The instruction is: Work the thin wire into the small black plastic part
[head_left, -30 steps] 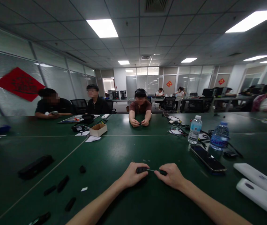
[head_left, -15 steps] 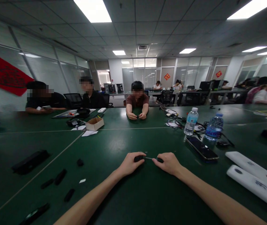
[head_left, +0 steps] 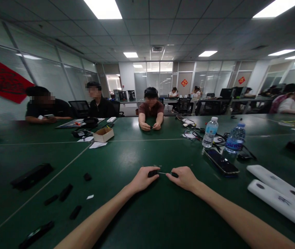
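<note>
At table, hands facing, arms outstretched

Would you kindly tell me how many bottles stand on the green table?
2: a white-capped bottle just beyond the dark phone, and a blue-capped bottle right of the first.

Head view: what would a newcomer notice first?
The left hand, holding a dark object, and right hand, holding a dark piece, probably draw the eye, low in the centre. The red diamond at far left likely comes next, then two water bottles right of centre.
</note>
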The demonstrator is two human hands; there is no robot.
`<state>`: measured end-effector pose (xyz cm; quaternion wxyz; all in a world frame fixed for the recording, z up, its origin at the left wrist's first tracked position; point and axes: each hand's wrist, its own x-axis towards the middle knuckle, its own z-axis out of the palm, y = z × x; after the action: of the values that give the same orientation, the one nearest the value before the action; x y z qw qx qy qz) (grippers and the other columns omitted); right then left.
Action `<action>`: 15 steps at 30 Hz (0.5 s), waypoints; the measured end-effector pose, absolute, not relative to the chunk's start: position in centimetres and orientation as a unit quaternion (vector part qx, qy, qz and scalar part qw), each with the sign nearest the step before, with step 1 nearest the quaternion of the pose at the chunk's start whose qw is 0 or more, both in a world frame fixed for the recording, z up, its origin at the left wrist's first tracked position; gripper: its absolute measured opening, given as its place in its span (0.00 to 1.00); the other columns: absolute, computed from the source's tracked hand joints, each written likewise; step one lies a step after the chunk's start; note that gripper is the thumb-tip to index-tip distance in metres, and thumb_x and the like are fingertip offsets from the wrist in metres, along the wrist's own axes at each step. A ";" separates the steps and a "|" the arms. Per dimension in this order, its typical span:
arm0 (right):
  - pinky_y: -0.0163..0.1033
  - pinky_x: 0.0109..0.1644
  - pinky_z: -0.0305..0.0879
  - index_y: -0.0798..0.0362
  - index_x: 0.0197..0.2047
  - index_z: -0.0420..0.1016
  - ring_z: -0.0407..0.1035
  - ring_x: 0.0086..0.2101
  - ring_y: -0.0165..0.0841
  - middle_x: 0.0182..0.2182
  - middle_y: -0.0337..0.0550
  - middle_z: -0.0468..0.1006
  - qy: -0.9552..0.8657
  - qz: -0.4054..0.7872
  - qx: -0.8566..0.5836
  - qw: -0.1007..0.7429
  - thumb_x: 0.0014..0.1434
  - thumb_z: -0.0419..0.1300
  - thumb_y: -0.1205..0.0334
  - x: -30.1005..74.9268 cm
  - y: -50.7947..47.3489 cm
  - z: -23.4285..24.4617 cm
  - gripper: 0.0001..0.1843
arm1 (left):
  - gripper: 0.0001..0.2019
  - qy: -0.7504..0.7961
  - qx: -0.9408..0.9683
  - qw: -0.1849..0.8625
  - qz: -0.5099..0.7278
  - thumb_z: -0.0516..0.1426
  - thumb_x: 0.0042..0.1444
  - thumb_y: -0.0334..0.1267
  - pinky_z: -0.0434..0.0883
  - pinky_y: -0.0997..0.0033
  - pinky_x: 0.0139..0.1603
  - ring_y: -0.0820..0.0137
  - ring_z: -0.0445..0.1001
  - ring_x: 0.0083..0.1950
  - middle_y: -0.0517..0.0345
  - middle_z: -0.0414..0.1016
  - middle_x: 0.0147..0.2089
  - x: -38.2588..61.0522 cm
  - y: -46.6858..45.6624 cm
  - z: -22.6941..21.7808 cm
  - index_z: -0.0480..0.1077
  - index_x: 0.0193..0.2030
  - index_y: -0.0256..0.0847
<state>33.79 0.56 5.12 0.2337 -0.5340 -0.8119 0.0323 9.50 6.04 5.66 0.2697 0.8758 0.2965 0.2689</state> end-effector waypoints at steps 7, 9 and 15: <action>0.33 0.32 0.62 0.52 0.34 0.77 0.70 0.24 0.29 0.25 0.39 0.77 -0.812 0.046 -0.531 0.238 0.67 0.49 0.46 33.6 0.5 5.2 0.23 | 0.17 0.292 0.877 0.261 0.278 0.56 0.60 0.41 0.67 0.66 0.56 0.66 0.73 0.53 0.57 0.75 0.54 9.5 6.4 5.2 0.70 0.56 0.45; 0.33 0.31 0.62 0.52 0.34 0.77 0.69 0.24 0.29 0.25 0.39 0.77 -0.809 0.046 -0.536 0.235 0.67 0.48 0.45 33.4 0.4 5.2 0.24 | 0.17 0.293 0.876 0.261 0.281 0.56 0.60 0.41 0.67 0.65 0.56 0.66 0.73 0.53 0.56 0.75 0.54 9.5 6.5 5.0 0.70 0.56 0.45; 0.34 0.31 0.62 0.52 0.34 0.78 0.70 0.24 0.30 0.25 0.40 0.77 -0.807 0.051 -0.540 0.235 0.67 0.48 0.44 33.4 0.3 5.2 0.25 | 0.17 0.288 0.876 0.261 0.285 0.56 0.60 0.41 0.67 0.64 0.56 0.65 0.74 0.53 0.56 0.76 0.54 9.5 6.5 5.0 0.71 0.55 0.45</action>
<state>33.35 0.29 5.16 0.2347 -0.5399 -0.8067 0.0507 9.47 6.47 5.05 0.2612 0.8763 0.2876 0.2850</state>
